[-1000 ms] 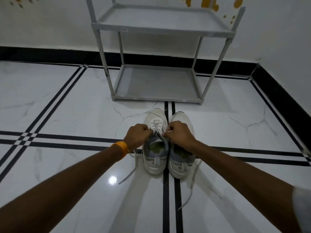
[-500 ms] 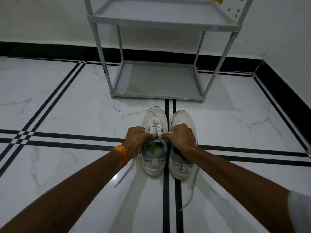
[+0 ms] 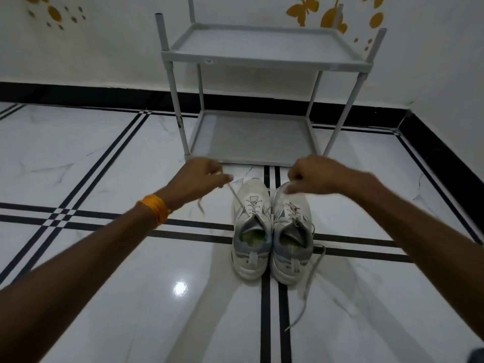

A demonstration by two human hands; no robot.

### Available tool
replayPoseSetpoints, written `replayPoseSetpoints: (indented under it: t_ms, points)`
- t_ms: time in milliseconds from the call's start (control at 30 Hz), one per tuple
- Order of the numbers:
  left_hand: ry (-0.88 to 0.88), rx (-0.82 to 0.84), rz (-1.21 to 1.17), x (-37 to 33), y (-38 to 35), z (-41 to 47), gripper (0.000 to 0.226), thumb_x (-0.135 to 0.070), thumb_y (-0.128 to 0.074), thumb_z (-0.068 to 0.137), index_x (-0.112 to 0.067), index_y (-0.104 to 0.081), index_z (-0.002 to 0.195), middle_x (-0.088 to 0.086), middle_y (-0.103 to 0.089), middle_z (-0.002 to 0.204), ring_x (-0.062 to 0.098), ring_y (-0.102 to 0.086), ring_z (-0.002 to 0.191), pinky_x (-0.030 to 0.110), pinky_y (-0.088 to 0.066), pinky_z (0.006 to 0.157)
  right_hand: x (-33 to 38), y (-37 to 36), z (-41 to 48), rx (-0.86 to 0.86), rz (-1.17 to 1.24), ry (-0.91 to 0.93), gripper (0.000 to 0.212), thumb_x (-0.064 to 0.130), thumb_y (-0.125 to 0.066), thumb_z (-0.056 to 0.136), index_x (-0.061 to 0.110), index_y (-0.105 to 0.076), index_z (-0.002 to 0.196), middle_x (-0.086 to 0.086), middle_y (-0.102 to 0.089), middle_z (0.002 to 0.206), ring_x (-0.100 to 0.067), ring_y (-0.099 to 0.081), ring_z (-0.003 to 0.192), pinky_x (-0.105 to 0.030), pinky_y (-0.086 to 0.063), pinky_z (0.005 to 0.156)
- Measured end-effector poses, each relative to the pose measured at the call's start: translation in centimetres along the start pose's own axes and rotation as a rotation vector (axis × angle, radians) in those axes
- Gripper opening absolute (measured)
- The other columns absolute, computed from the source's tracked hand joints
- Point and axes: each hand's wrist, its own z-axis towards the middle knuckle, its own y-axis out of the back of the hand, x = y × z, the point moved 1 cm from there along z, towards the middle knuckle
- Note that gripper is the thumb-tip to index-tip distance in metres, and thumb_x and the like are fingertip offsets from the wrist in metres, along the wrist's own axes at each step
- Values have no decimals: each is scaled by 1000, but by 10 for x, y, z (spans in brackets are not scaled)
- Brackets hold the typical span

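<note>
- Lace [image 3: 236,197] of the left shoe [image 3: 252,226]: drawn taut, slanting up and leftward from the eyelets into the left hand [image 3: 203,176], with a short loose tail hanging below that hand.
- Left hand's grip: closed narrow, thumb and fingers pinching the lace, raised above the floor [image 3: 104,166] just left of the shoe's toe; orange wristband [image 3: 154,209] on the wrist.
- Right hand [image 3: 311,176]: raised over the toe of the right shoe [image 3: 292,231], fingers curled, blurred by motion; cannot tell whether its grip holds anything.
- Inside each shoe's opening: a green insole, partly shaded by the grey collar.
- Look of the pair: white and scuffed, grey at the collar and heel, a pull tab at each heel, toes toward the rack [image 3: 251,137], heels toward the person.
- Place of the pair: side by side and touching, on the floor's double black lines where two pairs of them cross.
- Right shoe's loose lace [image 3: 309,284]: undone, spilling over the outer side and trailing along the floor toward its near edge.
- Rack: grey, two shelves on thin posts, its front edge just beyond the toes, its back near the wall.
- Wall [image 3: 104,48]: white, with a black skirting band [image 3: 78,94] along the floor's far edge and yellow butterfly stickers [image 3: 298,11] above.
</note>
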Motion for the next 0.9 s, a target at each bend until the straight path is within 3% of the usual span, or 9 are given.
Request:
replayPoseSetpoints:
  t_ms: [133, 267, 400, 467, 500, 600, 700, 800, 900]
  points:
    - [-280, 90, 31, -45, 3, 9, 37, -39, -60, 91, -5, -62, 78, 13, -67, 87, 28, -64, 77, 45, -55, 72, 14, 54, 7, -190, 186, 93, 38, 37, -66, 87, 16, -50, 60, 0, -44, 55, -16, -43, 53, -30, -36, 57]
    - [-796, 106, 573, -71, -16, 15, 17, -34, -58, 93, -19, -58, 84, 1, -63, 102, 14, -58, 72, 26, -43, 61, 32, 72, 15, -223, 254, 108, 34, 35, -64, 89, 19, -52, 63, 1, -49, 59, -15, -47, 56, -32, -41, 59]
    - [-652, 71, 1019, -77, -21, 31, 27, -30, -46, 98, -11, -65, 100, 3, -65, 99, 21, -61, 77, 31, -44, 62, 49, 72, 15, -261, -16, 196, 19, 28, -58, 92, 21, -56, 75, 0, -57, 80, -14, -52, 69, -29, -37, 60]
    - [-450, 106, 770, -84, -17, 37, 29, -33, -49, 97, -12, -65, 88, 3, -63, 81, 23, -60, 73, 32, -47, 65, 46, 71, 15, -400, 34, 198, 7, 21, -60, 90, 21, -63, 97, 0, -56, 107, -15, -56, 83, -28, -43, 66]
    - [-327, 158, 504, -86, -15, 40, 30, -34, -52, 95, -12, -62, 77, 3, -58, 69, 22, -57, 66, 30, -46, 63, 42, 68, 14, -483, 112, 170, 21, 14, -62, 86, 22, -62, 107, 0, -53, 116, -15, -57, 86, -30, -48, 69]
    - [-8, 328, -158, -86, -8, 39, 29, -26, -55, 93, -10, -54, 68, 3, -50, 61, 15, -44, 53, 25, -37, 51, 29, 53, 5, -411, 434, 29, 40, 6, -71, 76, 20, -63, 112, -2, -57, 107, -17, -59, 84, -35, -53, 74]
    - [113, 349, -333, -81, -3, 33, 20, -23, -51, 90, -9, -60, 79, 2, -55, 69, 13, -48, 60, 22, -39, 55, 34, 30, -3, -125, 691, 46, 21, 8, -79, 70, 22, -70, 81, 2, -63, 76, -14, -58, 71, -34, -49, 69]
    - [137, 315, -384, -74, -1, 33, 23, -24, -49, 90, -9, -64, 81, 2, -59, 75, 14, -53, 65, 24, -44, 61, 33, 20, 1, -261, 704, 66, 17, 18, -80, 74, 23, -67, 65, 7, -56, 58, -9, -50, 56, -31, -41, 59]
    - [137, 306, -459, -66, 3, 30, 20, -23, -48, 90, -8, -60, 85, 5, -56, 80, 16, -53, 71, 26, -46, 68, 28, 25, -3, -350, 778, 27, 20, 21, -71, 84, 14, -61, 68, 1, -55, 62, -12, -49, 59, -30, -41, 59]
